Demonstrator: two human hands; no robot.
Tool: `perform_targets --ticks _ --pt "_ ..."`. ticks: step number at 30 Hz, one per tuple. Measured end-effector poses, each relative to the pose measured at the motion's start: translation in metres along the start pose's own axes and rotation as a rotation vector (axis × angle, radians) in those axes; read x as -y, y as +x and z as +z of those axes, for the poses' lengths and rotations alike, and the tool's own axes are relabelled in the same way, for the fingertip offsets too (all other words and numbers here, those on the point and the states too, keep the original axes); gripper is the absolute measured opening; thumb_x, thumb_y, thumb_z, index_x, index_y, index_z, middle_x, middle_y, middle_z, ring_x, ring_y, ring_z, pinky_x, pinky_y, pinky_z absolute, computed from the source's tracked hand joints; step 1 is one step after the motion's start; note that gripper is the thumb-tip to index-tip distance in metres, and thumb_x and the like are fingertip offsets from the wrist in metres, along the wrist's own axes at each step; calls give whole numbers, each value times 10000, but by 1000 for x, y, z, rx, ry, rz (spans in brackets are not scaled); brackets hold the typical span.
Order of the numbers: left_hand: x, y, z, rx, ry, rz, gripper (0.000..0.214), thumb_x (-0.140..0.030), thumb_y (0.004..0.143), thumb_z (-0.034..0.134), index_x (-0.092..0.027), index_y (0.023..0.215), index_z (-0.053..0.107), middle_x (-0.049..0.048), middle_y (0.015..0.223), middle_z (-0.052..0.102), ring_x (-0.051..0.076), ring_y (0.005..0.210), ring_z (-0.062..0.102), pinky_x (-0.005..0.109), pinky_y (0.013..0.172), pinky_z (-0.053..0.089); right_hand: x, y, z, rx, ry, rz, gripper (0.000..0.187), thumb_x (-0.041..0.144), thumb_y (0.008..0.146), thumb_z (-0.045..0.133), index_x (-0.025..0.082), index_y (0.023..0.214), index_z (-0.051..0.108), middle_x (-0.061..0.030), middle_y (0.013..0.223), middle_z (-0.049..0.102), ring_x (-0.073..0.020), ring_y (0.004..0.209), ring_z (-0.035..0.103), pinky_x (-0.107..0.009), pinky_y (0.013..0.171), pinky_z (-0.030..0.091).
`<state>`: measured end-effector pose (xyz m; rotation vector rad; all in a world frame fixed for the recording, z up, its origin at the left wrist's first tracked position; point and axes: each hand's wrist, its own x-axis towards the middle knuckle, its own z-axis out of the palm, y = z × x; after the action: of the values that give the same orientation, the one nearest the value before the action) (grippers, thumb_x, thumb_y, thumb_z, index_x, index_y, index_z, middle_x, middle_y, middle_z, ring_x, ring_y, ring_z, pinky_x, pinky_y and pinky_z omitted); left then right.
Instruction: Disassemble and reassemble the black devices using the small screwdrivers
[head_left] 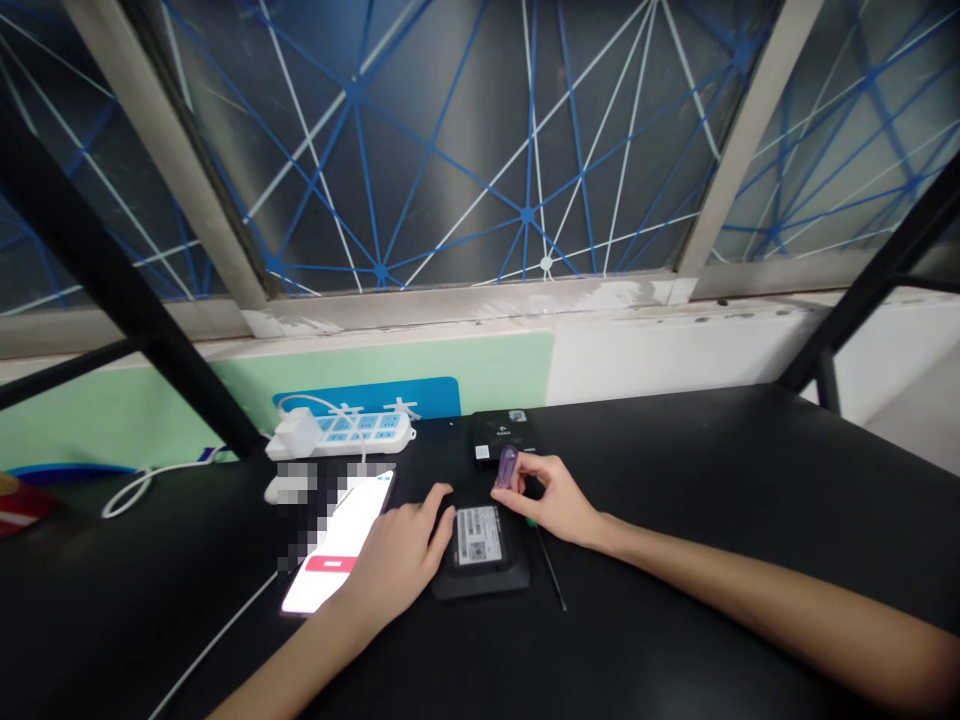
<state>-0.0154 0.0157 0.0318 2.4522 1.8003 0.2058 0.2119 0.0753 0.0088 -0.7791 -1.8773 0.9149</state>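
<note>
The right hand pinches a small purple piece between thumb and forefinger, the fingers closed on it and the piece standing roughly upright above the table; the remaining fingers curl loosely under the palm; the forearm runs in from the lower right, stretched long and low across the black table, wrist nearly straight. The left hand lies palm down, fingers together and slightly bent, its fingertips resting on the left edge of a flat black device that bears a white label with printed codes; it presses or steadies rather than grasps, nothing enclosed in it; its forearm comes up from the bottom edge at a slant. The purple piece is held just beyond the far end of the labelled device, between it and a second black box lying nearer the wall. A thin dark rod lies on the table beneath the right wrist, just beside the device. To the left of the left hand a phone lies lit, partly under the wrist; beyond it a white power strip with a plugged adapter sits by the wall, a white cable trailing over the table.
</note>
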Motion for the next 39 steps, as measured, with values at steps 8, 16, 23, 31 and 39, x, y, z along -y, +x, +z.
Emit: perform_targets --ticks 8,16,23,31,39 --pt "0 0 0 -13 1 6 364 -363 1041 255 -219 1300 467 53 775 695 278 714 694 322 617 438 5 -2 0 -11 -26 -24 216 349 846 685 168 739 637 1 660 570 -130 595 500 -274 605 428" --pt "1 1 1 -17 17 18 353 -361 1045 252 -228 1290 468 45 756 692 273 693 691 315 607 426 5 -1 -1 -1 -30 -46 166 311 889 641 164 868 715 -39 783 683 -136 628 523 -275 625 446" --pt "3 1 5 -37 12 24 335 -372 1044 262 -247 1283 461 32 763 695 278 695 693 311 599 418 1 1 0 -1 -1 -17 171 313 876 663 150 881 715 -9 684 614 -121 594 496 -254 583 413" --pt "3 1 5 -24 2 11 337 -370 1043 266 -243 1285 465 32 751 693 271 684 691 306 595 406 -5 2 1 -53 54 48 242 385 765 777 159 786 692 -19 684 659 -135 606 539 -264 595 442" --pt "2 0 4 -23 -3 11 350 -371 1040 263 -239 1289 471 36 764 695 268 694 694 305 603 421 -4 0 1 -39 7 7 210 374 818 733 165 813 716 -31 727 682 -142 624 562 -267 605 455"
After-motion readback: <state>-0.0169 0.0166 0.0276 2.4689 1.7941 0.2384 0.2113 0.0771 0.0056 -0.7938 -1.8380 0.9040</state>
